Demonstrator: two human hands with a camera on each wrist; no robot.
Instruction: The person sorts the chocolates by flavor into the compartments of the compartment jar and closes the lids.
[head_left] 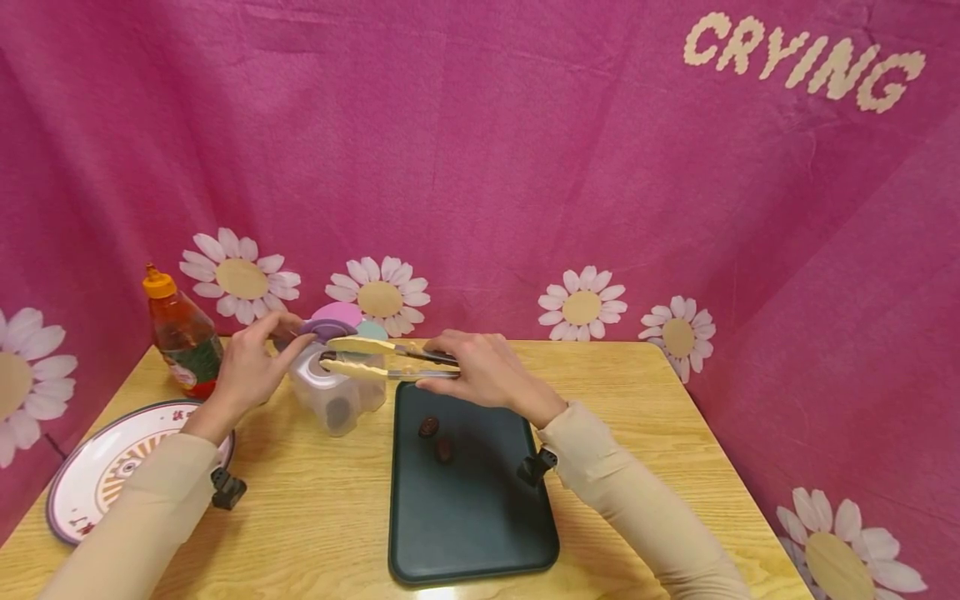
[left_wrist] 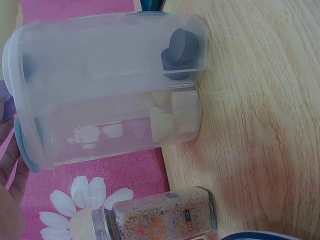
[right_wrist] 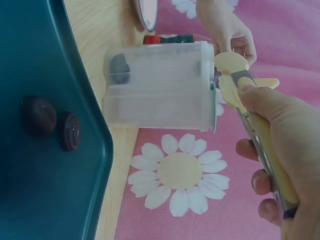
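Observation:
My right hand (head_left: 487, 371) grips tongs (head_left: 363, 345) with pale yellow tips, held over the top of a translucent lidded container (head_left: 307, 387). A small dark piece (head_left: 327, 357) shows between the tips, at the container's round opening. With thumb and fingers, my left hand (head_left: 251, 362) pinches the raised purple lid (head_left: 330, 331) on the container's far left. Inside, round dark pieces (left_wrist: 182, 46) lie at the bottom of one compartment and pale chunks (left_wrist: 172, 117) in another. Two dark brown round pieces (right_wrist: 38, 116) lie on the dark green tray (head_left: 472, 525).
A red sauce bottle (head_left: 183, 333) with an orange cap stands at the back left. Before it lies a patterned plate (head_left: 75, 467), partly under my left forearm. A jar of grains (left_wrist: 165, 214) stands near the container. A pink daisy cloth (head_left: 480, 167) hangs behind the table.

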